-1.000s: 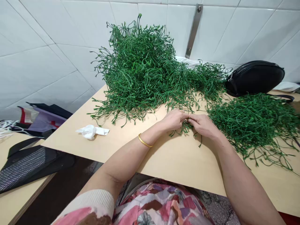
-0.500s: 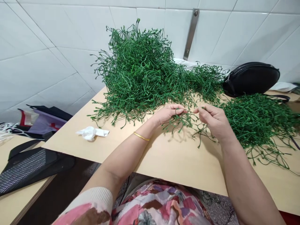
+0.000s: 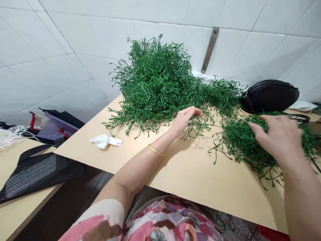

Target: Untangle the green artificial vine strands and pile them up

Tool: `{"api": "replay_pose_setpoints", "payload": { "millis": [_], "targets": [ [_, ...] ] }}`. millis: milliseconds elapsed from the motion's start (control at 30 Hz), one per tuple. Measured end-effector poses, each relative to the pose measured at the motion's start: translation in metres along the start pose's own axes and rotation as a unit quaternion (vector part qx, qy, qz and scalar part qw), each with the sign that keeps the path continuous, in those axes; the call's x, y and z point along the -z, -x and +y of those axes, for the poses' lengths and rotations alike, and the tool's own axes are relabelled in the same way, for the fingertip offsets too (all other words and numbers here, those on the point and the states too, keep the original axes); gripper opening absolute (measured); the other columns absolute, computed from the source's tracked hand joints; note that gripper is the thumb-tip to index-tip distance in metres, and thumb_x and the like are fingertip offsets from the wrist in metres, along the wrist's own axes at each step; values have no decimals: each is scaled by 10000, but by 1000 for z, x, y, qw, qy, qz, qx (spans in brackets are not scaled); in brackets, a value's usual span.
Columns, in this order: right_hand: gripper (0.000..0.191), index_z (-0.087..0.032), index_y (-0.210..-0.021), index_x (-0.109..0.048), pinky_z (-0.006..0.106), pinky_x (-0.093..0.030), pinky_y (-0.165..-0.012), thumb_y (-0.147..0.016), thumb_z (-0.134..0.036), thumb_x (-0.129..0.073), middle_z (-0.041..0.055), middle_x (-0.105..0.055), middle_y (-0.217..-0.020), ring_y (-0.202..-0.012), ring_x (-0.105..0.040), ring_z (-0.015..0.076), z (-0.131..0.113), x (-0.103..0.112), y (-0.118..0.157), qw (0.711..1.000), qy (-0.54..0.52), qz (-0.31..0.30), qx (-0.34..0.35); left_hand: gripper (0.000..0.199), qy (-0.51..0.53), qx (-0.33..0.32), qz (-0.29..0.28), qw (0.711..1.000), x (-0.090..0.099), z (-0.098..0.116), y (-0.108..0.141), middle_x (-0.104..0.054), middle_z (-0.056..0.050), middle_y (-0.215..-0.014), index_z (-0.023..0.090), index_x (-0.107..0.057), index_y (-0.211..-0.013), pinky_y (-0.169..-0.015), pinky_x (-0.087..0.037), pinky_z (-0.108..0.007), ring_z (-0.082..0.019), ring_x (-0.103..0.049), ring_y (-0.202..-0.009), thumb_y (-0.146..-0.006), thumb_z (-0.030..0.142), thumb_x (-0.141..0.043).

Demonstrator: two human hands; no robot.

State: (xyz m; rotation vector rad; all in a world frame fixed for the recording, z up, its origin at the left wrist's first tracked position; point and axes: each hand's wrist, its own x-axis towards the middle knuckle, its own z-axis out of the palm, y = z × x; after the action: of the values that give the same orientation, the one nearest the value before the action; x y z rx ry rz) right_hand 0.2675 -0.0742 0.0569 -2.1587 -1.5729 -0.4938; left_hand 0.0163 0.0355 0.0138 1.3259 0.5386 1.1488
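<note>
My left hand (image 3: 184, 121) rests at the near edge of a big heap of green plastic sprigs (image 3: 155, 83) and pinches a small green sprig (image 3: 198, 126) that hangs under its fingers. My right hand (image 3: 281, 140) is blurred and hovers with fingers spread over a second, flatter pile of green sprigs (image 3: 238, 144) on the right; nothing shows in its grasp. Both piles lie on a light wooden table (image 3: 190, 177). A gold bangle (image 3: 155, 150) sits on my left wrist.
A crumpled white tissue (image 3: 105, 141) lies on the table's left part. A black pouch (image 3: 269, 95) stands at the back right against the white tiled wall. A metal strip (image 3: 210, 50) is fixed to the wall. A black mesh bag (image 3: 37, 170) lies on a lower table at left.
My hands were together on one sprig cluster, then pulled apart. My right hand has swung right over the flatter pile; my left has lifted toward the big heap.
</note>
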Motion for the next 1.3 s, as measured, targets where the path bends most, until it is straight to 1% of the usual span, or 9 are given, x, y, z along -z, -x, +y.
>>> {"api": "replay_pose_setpoints", "payload": {
  "millis": [67,133,333,467,600,900,1033,1133,1300],
  "targets": [
    [289,-188,-929,-666,483,-466,-741,-784,-420,-573,145,-668,-971,-919,-610,307,-31,-7,6,982,-166,-71,55,446,-19,-35,-13,999,-2,3,2,-697,-69,-930,148,-693,-847,-975,-419,-323,-159,-612,-964,-871,516,-443],
    [249,-206,-936,-660,400,-482,-744,-827,-385,-527,94,-676,-957,-880,-622,235,-62,-15,14,949,-293,-68,94,506,-4,-35,-32,999,-5,4,4,-693,-79,-1017,153,-697,-891,-1025,-386,-342,-176,-595,-1047,-884,550,-384],
    [218,-172,-893,-633,401,-436,-804,-839,-353,-524,97,-608,-879,-880,-543,235,-118,-42,41,948,-275,9,161,620,81,60,-36,994,-16,6,8,-623,-90,-1228,164,-680,-981,-1087,-319,-380,-241,-484,-1247,-878,625,-279],
    [305,-180,-990,-628,447,-389,-825,-779,-395,-583,122,-552,-1002,-980,-479,290,-127,-54,51,972,-189,-3,139,614,108,104,-23,988,-21,8,10,-568,-89,-1302,175,-621,-1116,-1096,-306,-367,-235,-418,-1310,-889,611,-253],
    [296,-201,-954,-639,431,-387,-891,-735,-400,-621,119,-501,-1126,-1057,-472,277,-124,-62,46,946,-299,-24,120,600,84,127,-45,987,-21,5,10,-580,-110,-1267,177,-590,-1158,-1039,-370,-357,-233,-456,-1269,-873,622,-304],
    [126,-206,-616,-579,407,-409,-860,-705,-295,-567,59,-595,-823,-876,-543,221,-110,-88,36,908,-409,-94,-2,719,30,195,-119,973,-12,-1,8,-575,-128,-1246,205,-562,-1195,-843,-458,-343,-264,-519,-1161,-800,731,-273],
    [122,-203,-606,-566,416,-400,-836,-702,-271,-532,73,-634,-874,-906,-540,239,-97,-83,33,930,-361,-66,-12,570,-109,126,-83,982,-4,-4,4,-577,-101,-1231,204,-586,-1135,-842,-424,-313,-234,-497,-1151,-844,631,-347],
    [129,-203,-656,-598,447,-382,-836,-725,-272,-514,82,-644,-906,-937,-521,264,-91,-71,31,952,-303,-34,-20,429,-235,33,-43,970,3,-11,1,-632,-59,-948,177,-629,-913,-797,-402,-288,-178,-540,-915,-864,535,-397],
    [154,-211,-764,-660,521,-309,-883,-754,-224,-507,89,-642,-1072,-1033,-470,308,-88,-50,22,980,-191,43,39,409,-387,-101,-130,907,7,-23,3,-530,-34,-658,178,-537,-598,-800,-373,-323,-167,-452,-737,-876,451,-412]
  ]
}}
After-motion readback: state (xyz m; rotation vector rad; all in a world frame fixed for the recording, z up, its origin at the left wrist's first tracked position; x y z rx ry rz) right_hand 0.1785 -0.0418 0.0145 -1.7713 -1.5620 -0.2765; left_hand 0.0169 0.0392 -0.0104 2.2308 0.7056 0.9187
